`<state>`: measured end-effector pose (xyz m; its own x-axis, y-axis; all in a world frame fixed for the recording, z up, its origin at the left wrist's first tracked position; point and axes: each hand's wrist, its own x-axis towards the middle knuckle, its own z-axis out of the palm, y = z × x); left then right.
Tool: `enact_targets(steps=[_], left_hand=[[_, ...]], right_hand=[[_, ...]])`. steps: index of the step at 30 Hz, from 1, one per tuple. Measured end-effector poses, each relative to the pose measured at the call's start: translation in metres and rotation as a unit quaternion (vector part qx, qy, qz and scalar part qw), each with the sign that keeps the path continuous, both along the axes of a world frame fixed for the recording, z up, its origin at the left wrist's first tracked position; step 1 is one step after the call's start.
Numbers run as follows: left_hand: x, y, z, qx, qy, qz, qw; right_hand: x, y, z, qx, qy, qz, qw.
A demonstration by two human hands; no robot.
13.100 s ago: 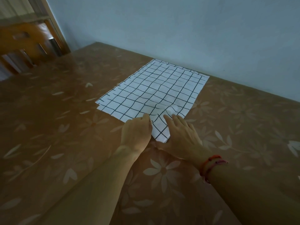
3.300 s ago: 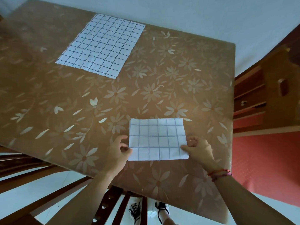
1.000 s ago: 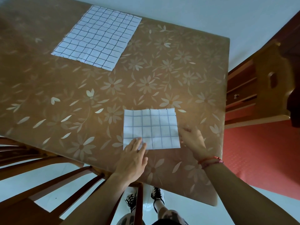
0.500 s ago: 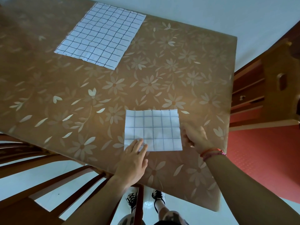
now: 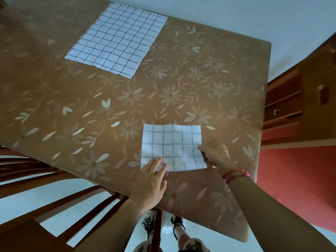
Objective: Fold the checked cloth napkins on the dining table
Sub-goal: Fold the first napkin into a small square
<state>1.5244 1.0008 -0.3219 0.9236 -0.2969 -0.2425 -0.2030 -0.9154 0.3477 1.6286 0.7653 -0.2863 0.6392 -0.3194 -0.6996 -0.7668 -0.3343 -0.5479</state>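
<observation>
L hand (image 5: pixel 151 180): flat, fingers straight, I see it pressing folded napkin (image 5: pixel 172 146) at near-L corner.
R hand (image 5: pixel 216 157): pinching its R edge.
folded napkin: on table (image 5: pixel 54 84), by near edge.
2nd napkin (image 5: pixel 116 39): spread flat, far side.

1. The left grip (image 5: pixel 151 180), which pinched the left edge of the folded napkin (image 5: pixel 172 146) three seconds ago, now lies flat on its near left corner.
2. The right grip (image 5: pixel 216 156), beside the right edge a second ago, now pinches it, thumb on top.
3. Both grips have left the spread napkin (image 5: pixel 118 39) they first touched.
</observation>
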Motion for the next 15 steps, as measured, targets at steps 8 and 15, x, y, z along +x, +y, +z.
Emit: enact_targets(steps=[8,15], left_hand=[[0.001,0.001,0.001,0.000,0.003,0.001,1.000],[0.001,0.002,0.003,-0.003,-0.005,-0.009,1.000]], right_hand=[[0.000,0.011,0.002,0.045,-0.058,-0.036,0.997],[0.013,0.006,0.004,0.086,-0.054,-0.040,0.994]])
